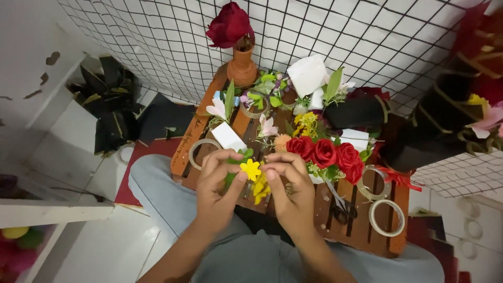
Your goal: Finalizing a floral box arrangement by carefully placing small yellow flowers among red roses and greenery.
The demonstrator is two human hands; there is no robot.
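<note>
Basically, yellow flower [251, 169] pinched btwn left hand [219, 184] & right hand [290, 189] fingertips.

The stems of the yellow flowers [253, 175] are covered by the left hand [216, 189] and the right hand [291, 191], so the grip on them cannot be made out. The scissors [341, 208] are partly hidden under the red roses [326, 153]. The black bouquet wrap [449, 112] is cut off by the right edge. The wooden tray [361, 230] is hidden at its near edge by the wrists. The dark heap [107, 107] on the floor is too blurred to be identified.
</note>
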